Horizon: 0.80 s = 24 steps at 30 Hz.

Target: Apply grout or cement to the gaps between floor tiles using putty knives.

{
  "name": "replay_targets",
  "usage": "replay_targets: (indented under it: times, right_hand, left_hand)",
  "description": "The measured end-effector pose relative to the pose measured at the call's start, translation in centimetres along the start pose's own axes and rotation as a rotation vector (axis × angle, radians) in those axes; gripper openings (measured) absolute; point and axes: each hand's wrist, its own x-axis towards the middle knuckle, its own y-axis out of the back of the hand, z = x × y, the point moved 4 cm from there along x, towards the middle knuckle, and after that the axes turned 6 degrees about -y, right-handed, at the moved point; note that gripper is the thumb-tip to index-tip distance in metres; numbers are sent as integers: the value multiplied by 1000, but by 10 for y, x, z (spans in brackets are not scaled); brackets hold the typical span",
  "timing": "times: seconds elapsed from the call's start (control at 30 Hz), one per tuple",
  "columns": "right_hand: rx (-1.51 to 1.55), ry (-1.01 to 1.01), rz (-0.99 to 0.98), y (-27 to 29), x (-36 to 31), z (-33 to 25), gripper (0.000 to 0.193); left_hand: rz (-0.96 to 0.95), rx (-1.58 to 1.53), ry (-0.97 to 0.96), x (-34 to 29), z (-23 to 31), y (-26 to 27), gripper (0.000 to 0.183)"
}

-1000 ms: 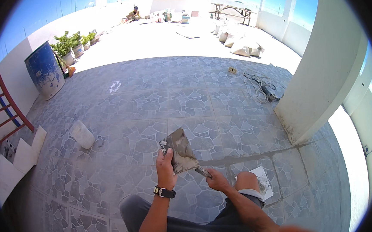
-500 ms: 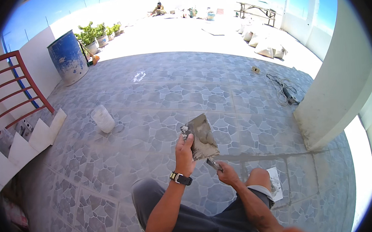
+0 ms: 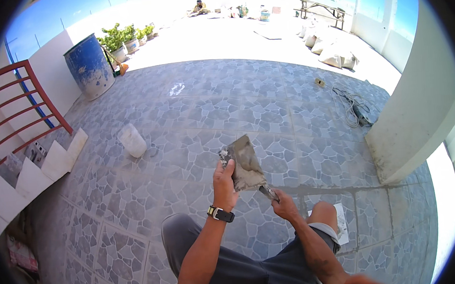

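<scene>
My left hand grips a flat, squarish plate by its left side, the thumb lying near a dark edge with white crumbs. Wet grey mortar is smeared over the plate's upper face. Below and to the right, my right hand is closed round the handle of a putty knife. The knife's front end meets the plate's lower right corner; how much of its blade lies in the mortar I cannot tell. Both hands are above the grey stone-patterned tile floor, in front of my knees.
A whitish container lies on the tiles ahead left. By my right knee is a white sheet. A corded power tool lies near the white pillar. Red railing and a blue drum stand left. Sacks lie far right.
The putty knife and my right hand have shifted slightly up and right against the plate. My left hand keeps its grip on the plate. The whole view has turned a little to the left.
</scene>
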Motion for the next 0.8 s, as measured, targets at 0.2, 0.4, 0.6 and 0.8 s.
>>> replay_targets:
  times: [0.2, 0.4, 0.6, 0.8]
  right_hand:
    - [12, -18, -30, -2, 1, -8, 40]
    - [-32, -23, 17, 4, 3, -10, 38]
    - [8, -1, -37, 0, 2, -19, 41]
    - [16, -62, -65, -2, 2, -14, 42]
  left_hand:
    - [-8, -9, 33, 3, -2, 2, 28]
    - [2, -42, 57, 8, -8, 0, 28]
    - [16, -44, 32, 3, -5, 1, 29]
    - [24, -30, 40, 6, -5, 4, 27]
